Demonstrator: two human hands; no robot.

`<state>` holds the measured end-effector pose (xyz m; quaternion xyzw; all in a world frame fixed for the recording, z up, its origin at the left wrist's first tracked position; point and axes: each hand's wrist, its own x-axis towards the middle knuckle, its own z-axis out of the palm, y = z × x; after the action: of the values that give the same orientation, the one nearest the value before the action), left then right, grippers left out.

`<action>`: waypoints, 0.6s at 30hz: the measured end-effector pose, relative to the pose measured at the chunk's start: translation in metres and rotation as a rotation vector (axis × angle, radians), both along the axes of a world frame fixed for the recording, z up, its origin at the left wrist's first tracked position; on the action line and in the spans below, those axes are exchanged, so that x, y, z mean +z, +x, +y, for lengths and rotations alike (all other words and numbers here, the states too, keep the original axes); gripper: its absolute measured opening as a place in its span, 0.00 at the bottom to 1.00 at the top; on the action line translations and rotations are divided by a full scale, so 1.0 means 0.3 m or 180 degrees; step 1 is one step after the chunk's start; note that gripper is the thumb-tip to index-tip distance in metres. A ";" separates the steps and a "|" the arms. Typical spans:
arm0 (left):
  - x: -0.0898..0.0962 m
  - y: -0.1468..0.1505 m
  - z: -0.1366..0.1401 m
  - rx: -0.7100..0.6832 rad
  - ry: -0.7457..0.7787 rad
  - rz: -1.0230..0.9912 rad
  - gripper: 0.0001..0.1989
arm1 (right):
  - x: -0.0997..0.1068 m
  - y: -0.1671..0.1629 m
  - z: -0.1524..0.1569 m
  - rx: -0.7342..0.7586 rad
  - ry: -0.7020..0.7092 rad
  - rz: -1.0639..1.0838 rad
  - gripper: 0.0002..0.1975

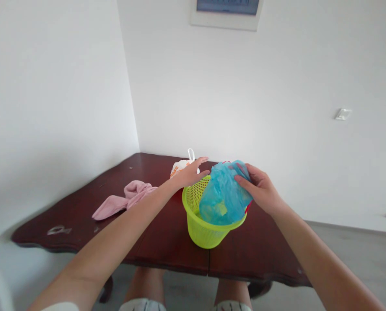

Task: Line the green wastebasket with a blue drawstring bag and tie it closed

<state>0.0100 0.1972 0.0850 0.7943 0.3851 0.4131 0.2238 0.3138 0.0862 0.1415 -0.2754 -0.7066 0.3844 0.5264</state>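
Observation:
A thin blue plastic bag hangs partly inside a yellow-green mesh basket, covering the right part of its opening. My right hand pinches the bag's upper right edge between thumb and fingers. Over the basket's far left rim, my left hand is held with thumb and fingers apart, holding nothing. Just behind that hand sits a white plastic bag with orange print and an upright handle loop. Something red shows in small part behind the blue bag; I cannot make out what it is.
A crumpled pink cloth lies on the dark reddish-brown table, left of the basket. White walls border the table at the back and left. A wall switch is at the right, and a framed picture hangs above.

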 end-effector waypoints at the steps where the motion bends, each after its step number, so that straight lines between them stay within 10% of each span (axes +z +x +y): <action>1: 0.023 0.021 0.015 -0.0309 -0.0022 -0.0022 0.38 | 0.014 -0.004 -0.003 0.0093 -0.0083 0.0059 0.20; 7: 0.128 0.115 0.042 -0.1515 -0.0656 -0.0066 0.23 | 0.121 0.000 -0.022 0.0497 -0.0657 0.0576 0.21; 14: 0.151 0.057 -0.008 -0.1216 -0.1067 -0.0634 0.18 | 0.174 0.119 0.025 0.0434 -0.0946 0.0828 0.16; 18: 0.135 0.078 -0.008 -0.1341 -0.0832 -0.0050 0.35 | 0.167 0.152 0.067 0.0543 -0.1228 0.0780 0.15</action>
<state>0.0334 0.1947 0.1254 0.8182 0.2593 0.3102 0.4088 0.3596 0.1062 0.1917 -0.2615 -0.5717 0.5858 0.5115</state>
